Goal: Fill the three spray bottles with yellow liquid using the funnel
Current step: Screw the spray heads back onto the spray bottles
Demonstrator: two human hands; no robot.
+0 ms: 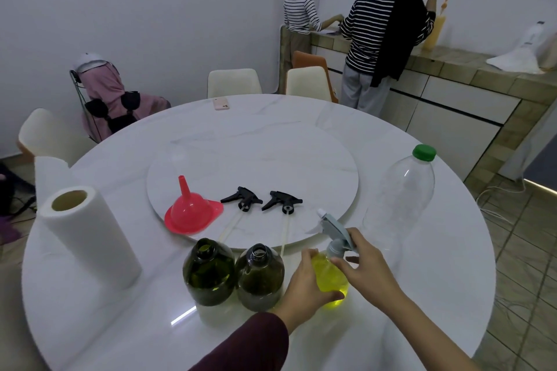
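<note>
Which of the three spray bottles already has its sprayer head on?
The clear bottle of yellow liquid, rightmost in the row, wears a grey sprayer head. The two dark bottles stand open-necked, their black sprayer heads lying on the turntable.

Left arm wears a dark maroon long sleeve (250,340), cuff ending short of the wrist. Right forearm (422,319) is bare. Both hands: no gloves, rings or watch visible.

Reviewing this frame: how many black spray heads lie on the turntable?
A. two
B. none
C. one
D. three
A: two black spray heads lie side by side on the turntable, right of the red funnel; the third head, a grey one, sits on the yellow bottle.
</note>
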